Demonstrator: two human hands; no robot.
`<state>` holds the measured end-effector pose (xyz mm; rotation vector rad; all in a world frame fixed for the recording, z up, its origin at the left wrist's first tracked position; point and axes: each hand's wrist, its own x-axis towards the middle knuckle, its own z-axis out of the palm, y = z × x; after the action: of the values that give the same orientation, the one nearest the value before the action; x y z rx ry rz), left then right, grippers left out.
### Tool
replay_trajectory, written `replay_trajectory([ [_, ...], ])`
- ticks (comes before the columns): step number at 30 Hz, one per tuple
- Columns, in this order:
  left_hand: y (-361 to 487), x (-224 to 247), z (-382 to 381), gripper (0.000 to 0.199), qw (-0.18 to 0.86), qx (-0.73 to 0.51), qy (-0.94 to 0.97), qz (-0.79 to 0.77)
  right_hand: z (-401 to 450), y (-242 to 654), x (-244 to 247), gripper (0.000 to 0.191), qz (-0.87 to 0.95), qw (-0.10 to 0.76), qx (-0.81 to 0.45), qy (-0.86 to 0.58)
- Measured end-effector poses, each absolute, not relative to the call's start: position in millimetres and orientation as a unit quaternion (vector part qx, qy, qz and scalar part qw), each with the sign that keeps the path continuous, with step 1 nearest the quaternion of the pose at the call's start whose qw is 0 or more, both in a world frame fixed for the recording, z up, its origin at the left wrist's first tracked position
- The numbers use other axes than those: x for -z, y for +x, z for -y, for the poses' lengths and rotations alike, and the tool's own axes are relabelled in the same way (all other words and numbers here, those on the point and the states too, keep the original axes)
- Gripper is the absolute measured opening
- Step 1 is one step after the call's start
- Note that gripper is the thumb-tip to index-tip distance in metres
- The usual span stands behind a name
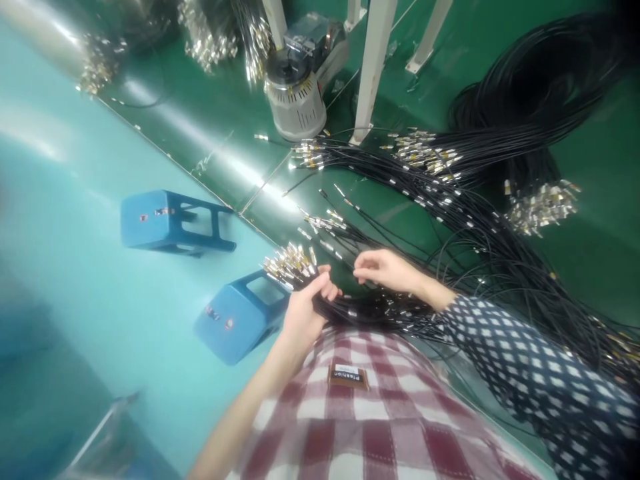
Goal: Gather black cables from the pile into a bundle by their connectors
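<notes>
My left hand (309, 300) is wrapped round a thick bundle of black cables (345, 310). Their metal connector ends (290, 265) fan out past my thumb, silver and gold in colour. To its right, my right hand (383, 270) is closed in a pinch on a single thin black cable (345, 260), whose pale-tagged end points up and left. The fingertips partly hide where it is gripped. Beyond that hand, more loose cables (370, 233) with connector tips lie spread over the green surface.
Two blue stools (145, 220) stand on the left over the light floor. A grey motor-like machine (295, 100) and white metal legs (373, 73) rise at the back. A large coil of black cable (530, 87) lies at the far right, with connector clusters (543, 207) beside it.
</notes>
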<state>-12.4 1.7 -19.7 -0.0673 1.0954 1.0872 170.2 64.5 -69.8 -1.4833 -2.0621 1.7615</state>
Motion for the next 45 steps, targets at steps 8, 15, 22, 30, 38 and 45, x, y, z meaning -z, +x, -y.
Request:
replay_trajectory([
  [8, -1.4, 10.6, -10.9, 0.014, 0.731, -0.456, 0.030, -0.507, -38.4, 185.0, 38.3, 0.022, 0.688, 0.134, -0.556, -0.446],
  [15, -0.7, 11.9, -6.8, 0.012, 0.704, -0.473, 0.027, -0.528, -31.1, 169.8, 42.0, 0.016, 0.779, 0.208, -0.420, -0.416],
  [22, -1.1, 13.0, -7.2, 0.011, 0.705, -0.472, 0.007, -0.529, -28.4, 206.6, 81.9, 0.016, 0.793, 0.175, -0.421, -0.404],
  [30, -6.5, 9.9, -6.8, 0.024, 0.715, -0.475, 0.029, -0.512, -29.8, 160.4, 41.0, 0.025, 0.690, 0.270, -0.512, -0.435],
  [38, -15.9, 15.8, -0.6, 0.026, 0.739, -0.447, 0.011, -0.504, -46.4, 140.4, -0.7, 0.027, 0.657, 0.126, -0.587, -0.457],
  [45, -23.3, 25.9, 3.2, 0.019, 0.761, -0.414, -0.023, -0.499, -89.9, 143.0, 42.4, 0.039, 0.646, 0.001, -0.646, -0.407],
])
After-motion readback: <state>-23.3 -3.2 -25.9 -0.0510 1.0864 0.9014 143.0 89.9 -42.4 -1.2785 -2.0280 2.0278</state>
